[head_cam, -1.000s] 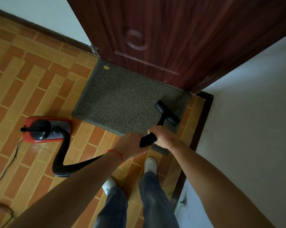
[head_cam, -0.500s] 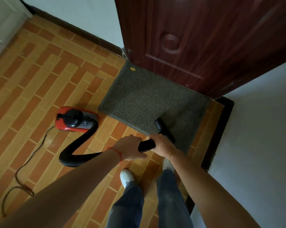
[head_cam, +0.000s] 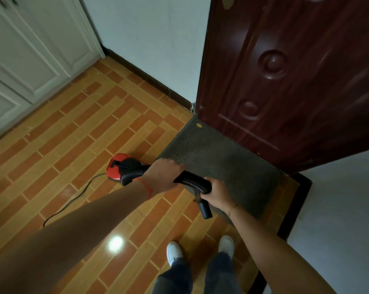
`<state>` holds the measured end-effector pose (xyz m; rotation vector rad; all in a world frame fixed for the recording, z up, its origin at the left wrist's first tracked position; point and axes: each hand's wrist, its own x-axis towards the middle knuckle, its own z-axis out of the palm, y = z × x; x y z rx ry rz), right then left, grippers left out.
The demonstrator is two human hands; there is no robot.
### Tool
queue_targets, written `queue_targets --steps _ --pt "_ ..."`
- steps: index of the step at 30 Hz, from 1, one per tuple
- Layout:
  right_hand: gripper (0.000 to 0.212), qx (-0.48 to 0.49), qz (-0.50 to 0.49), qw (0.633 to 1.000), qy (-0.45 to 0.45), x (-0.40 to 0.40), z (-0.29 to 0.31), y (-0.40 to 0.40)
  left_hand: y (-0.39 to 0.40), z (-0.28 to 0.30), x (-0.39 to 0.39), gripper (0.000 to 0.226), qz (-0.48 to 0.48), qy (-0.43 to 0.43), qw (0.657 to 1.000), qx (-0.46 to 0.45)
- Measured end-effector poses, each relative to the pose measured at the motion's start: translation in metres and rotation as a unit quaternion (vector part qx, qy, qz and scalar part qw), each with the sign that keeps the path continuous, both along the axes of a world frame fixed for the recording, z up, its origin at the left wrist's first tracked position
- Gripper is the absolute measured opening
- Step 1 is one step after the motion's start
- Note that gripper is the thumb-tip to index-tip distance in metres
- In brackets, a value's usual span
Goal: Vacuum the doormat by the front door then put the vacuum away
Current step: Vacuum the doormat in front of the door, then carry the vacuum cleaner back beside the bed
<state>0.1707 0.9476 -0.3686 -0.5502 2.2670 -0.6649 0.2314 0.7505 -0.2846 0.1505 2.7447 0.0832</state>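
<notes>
- Two bare hands held a black ribbed vacuum hose [head_cam: 193, 181] at the centre of the frame, above the near edge of a grey doormat [head_cam: 219, 162].
- The left hand [head_cam: 162, 176], a red string at its wrist, was curled over the hose from above, knuckles up, its fingers wrapped round the tube.
- The right hand [head_cam: 218, 193], just right of and below the left, gripped the hose's end where a short black nozzle [head_cam: 203, 207] hung down, pointing toward the lower edge of the frame and lifted clear of the mat.
- The small red canister vacuum [head_cam: 116, 168] sat on the brick-pattern tile floor [head_cam: 77, 149] left of centre, just beside the mat's left corner, with the hose running from it up into the left hand.
- A thin black power cord [head_cam: 73, 198] trailed from the canister toward the lower left of the frame.
- The doormat lay flat against the foot of a dark red wooden door [head_cam: 285, 81] filling the upper right; a small yellow spot [head_cam: 199, 125] showed at the mat's far left corner.
- White panelled cupboard doors [head_cam: 31, 60] stood at the upper left, and a pale wall [head_cam: 149, 39] ran between them and the door.
- Two white shoes [head_cam: 174, 252] and dark trouser legs appeared at the bottom centre, on the tiles just short of the mat.
</notes>
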Motion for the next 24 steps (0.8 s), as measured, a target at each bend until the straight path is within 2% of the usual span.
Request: queue_targets --steps 4,9,13,18,24 --pt "0.027 -0.012 0.002 1.0 0.028 -0.002 0.03 -0.033 -0.045 0.012 0.007 0.03 0.063 0.045 0.997 0.008" --pt "0.036 -0.002 0.004 0.998 0.064 -0.005 0.054 -0.071 -0.089 0.019 0.011 0.03 0.16 0.052 0.986 -0.003" --pt "0.033 -0.006 0.012 0.997 0.07 -0.011 0.066 -0.094 -0.118 0.024 0.017 0.03 0.232 0.053 0.971 0.025" --pt "0.031 -0.022 0.022 0.997 0.067 -0.023 0.073 -0.125 -0.148 0.027 0.022 0.027 0.332 0.073 0.935 0.099" --pt "0.026 -0.023 0.039 0.997 0.065 -0.037 0.071 -0.158 -0.184 0.015 0.023 0.026 0.418 0.061 0.895 0.141"
